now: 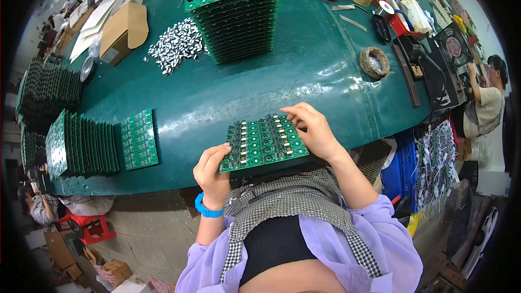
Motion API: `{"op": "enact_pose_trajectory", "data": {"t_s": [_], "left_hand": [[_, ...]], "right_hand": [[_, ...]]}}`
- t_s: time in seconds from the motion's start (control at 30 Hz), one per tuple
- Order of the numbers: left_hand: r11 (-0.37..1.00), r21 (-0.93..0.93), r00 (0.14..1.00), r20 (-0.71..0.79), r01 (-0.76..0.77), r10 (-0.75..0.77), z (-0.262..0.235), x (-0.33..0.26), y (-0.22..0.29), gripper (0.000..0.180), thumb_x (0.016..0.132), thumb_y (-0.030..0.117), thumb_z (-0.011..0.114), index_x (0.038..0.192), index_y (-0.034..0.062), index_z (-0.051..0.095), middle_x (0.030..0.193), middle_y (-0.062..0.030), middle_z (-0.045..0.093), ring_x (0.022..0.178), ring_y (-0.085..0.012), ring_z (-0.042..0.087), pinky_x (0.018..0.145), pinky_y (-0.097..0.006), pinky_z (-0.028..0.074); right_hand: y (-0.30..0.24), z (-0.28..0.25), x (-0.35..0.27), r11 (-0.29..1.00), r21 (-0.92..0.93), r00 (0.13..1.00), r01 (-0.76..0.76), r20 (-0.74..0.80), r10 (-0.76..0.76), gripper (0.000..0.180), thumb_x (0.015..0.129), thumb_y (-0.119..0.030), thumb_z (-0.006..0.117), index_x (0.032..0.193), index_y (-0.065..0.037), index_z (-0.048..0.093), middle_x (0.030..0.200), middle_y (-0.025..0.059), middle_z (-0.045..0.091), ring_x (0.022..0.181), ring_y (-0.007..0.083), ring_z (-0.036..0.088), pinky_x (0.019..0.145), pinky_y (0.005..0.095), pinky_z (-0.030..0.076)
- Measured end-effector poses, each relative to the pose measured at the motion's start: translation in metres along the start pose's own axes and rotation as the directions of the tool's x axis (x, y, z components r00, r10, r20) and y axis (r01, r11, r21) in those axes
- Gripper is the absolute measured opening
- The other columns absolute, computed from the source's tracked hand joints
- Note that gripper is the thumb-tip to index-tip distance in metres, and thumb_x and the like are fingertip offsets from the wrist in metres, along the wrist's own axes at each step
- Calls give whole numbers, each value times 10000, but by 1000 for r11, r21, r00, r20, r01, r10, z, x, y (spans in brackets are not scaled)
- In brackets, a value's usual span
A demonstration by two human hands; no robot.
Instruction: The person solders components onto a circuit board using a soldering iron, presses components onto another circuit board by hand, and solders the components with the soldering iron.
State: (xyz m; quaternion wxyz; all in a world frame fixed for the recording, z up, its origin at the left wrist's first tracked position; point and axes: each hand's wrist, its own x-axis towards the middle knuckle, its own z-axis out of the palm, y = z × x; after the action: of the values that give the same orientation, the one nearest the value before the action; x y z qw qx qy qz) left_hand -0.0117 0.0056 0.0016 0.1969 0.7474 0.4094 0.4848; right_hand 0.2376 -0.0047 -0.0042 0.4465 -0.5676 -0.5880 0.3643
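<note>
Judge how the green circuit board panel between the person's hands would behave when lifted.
The green circuit board panel is probably stiff: its face looks flat, with the left hand at one edge. Its near edge looks thin, so it's likely light. Raised parts in rows may be fragile if pressed.

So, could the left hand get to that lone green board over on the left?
Probably yes: nothing seems to stand between the left hand and the lone green board, though those fingers are at the edge of another circuit board.
</note>
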Motion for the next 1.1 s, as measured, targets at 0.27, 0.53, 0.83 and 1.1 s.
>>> {"op": "enact_pose_trajectory", "data": {"t_s": [0.27, 0.53, 0.83, 1.1], "left_hand": [[1000, 0, 1000, -5, 14, -14, 1, -1, 0, 306, 630, -140, 599, 911, -27, 644, 910, -175, 675, 839, -303, 687, 745, -331, 544], [1000, 0, 1000, -1, 19, -19, 1, -1, 0, 313, 631, -141, 596, 917, -24, 645, 916, -176, 676, 843, -309, 685, 751, -333, 542], [999, 18, 999, 23, -33, 33, -2, -10, -3, 296, 641, -99, 644, 925, -15, 658, 926, -169, 687, 824, -298, 690, 725, -333, 552], [998, 30, 997, 44, -62, 61, -3, -19, -7, 290, 652, -96, 657, 929, -10, 669, 954, -167, 693, 821, -288, 694, 693, -320, 553]], "right_hand": [[13, 2, -3, 981, -162, 989, 110, -81, -124, 173, 759, 59, 658, 920, -2, 636, 945, 90, 631, 856, 220, 652, 738, 308, 540], [16, 5, -5, 967, -207, 977, 148, -123, -176, 141, 766, 24, 657, 898, -18, 633, 925, 98, 643, 843, 251, 648, 729, 325, 525], [17, 7, -9, 958, -228, 968, 174, -138, -209, 141, 766, 20, 656, 898, -24, 637, 935, 95, 650, 846, 252, 654, 724, 327, 531], [19, 7, -11, 946, -261, 962, 191, -140, -233, 146, 756, 20, 657, 892, -29, 638, 923, 87, 654, 835, 252, 657, 717, 327, 536]]}}
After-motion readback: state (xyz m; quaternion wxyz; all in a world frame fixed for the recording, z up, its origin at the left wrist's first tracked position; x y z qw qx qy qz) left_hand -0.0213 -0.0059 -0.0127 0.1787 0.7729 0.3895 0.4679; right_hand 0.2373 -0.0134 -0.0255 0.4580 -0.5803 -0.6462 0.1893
